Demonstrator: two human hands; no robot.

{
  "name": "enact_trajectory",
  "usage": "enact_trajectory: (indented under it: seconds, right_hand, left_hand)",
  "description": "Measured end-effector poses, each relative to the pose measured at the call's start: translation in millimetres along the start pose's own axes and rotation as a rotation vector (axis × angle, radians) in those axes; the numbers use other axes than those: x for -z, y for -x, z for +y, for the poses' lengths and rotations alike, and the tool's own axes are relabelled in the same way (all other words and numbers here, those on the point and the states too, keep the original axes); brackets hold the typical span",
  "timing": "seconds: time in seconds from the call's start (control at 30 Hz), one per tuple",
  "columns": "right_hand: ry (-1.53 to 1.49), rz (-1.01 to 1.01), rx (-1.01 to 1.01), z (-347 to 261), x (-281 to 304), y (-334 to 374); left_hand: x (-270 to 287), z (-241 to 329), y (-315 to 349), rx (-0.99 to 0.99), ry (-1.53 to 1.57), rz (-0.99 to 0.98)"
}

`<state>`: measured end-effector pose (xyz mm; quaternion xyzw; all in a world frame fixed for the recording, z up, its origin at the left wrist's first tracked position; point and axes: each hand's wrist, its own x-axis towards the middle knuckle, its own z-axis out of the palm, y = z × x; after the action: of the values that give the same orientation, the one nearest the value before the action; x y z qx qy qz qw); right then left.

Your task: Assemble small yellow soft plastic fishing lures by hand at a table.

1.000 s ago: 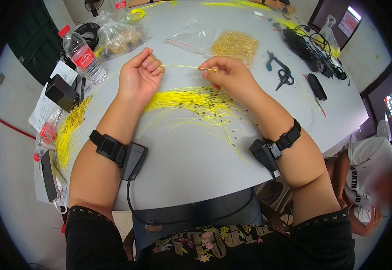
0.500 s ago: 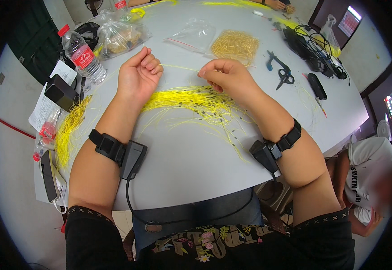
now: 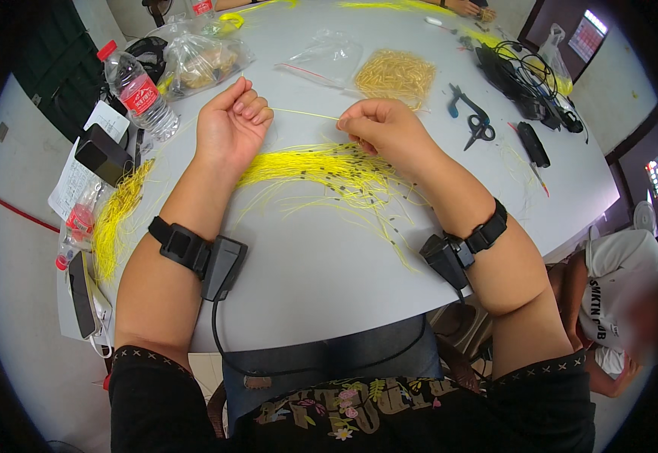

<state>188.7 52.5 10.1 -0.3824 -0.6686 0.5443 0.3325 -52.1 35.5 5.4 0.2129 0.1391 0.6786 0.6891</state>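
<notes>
A thin yellow cord [image 3: 306, 113] runs between my two hands above the table. My left hand [image 3: 231, 124] is closed on one end, its fingers curled inward. With thumb and fingers pinched together, my right hand [image 3: 378, 128] grips the other end; whatever else lies within that pinch is hidden. Below the hands lies a bundle of yellow cords [image 3: 306, 166] with small dark pieces along its right part. Several loose strands fan out from it to the right and toward me.
Beyond my right hand lie golden small pieces [image 3: 394, 78] and a clear plastic bag [image 3: 325, 59]. Blue-handled scissors [image 3: 478, 130] are farther right. A water bottle [image 3: 140, 94], a black box [image 3: 102, 155] and another yellow bundle [image 3: 110, 234] occupy the left. A person [image 3: 619, 294] sits at right.
The cord between my hands looks straighter and tauter than before. Both hands have stayed almost in place, with only a slight shift of the right fingers.
</notes>
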Motion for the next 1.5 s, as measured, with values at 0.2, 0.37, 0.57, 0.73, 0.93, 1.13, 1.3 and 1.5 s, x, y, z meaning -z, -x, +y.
enact_trajectory:
  seconds: [0.2,0.37,0.57,0.73,0.93,1.13,1.3,1.5]
  right_hand:
    - [0.05,-0.005,0.006,-3,0,1]
    - [0.03,-0.009,-0.013,-4,-2,1]
    - [0.037,-0.022,-0.008,-1,0,1]
    - [0.03,0.017,0.016,2,0,0]
    - [0.039,-0.01,-0.003,1,3,-2]
    - [0.102,-0.01,0.06,6,4,-3]
    - [0.169,-0.001,0.085,8,5,-5]
    - [0.209,0.061,0.129,14,10,-9]
  left_hand:
    - [1,1,-1,-0.002,0.009,0.02]
    - [1,2,0,-0.017,-0.007,0.052]
    - [1,1,-1,-0.016,0.005,0.069]
    - [5,5,-2,-0.072,0.0,0.112]
    - [8,6,-3,-0.103,0.008,0.144]
    - [9,9,-4,-0.172,-0.021,0.229]
    - [11,10,-4,-0.192,-0.029,0.242]
    - [12,12,-5,-0.193,-0.053,0.25]
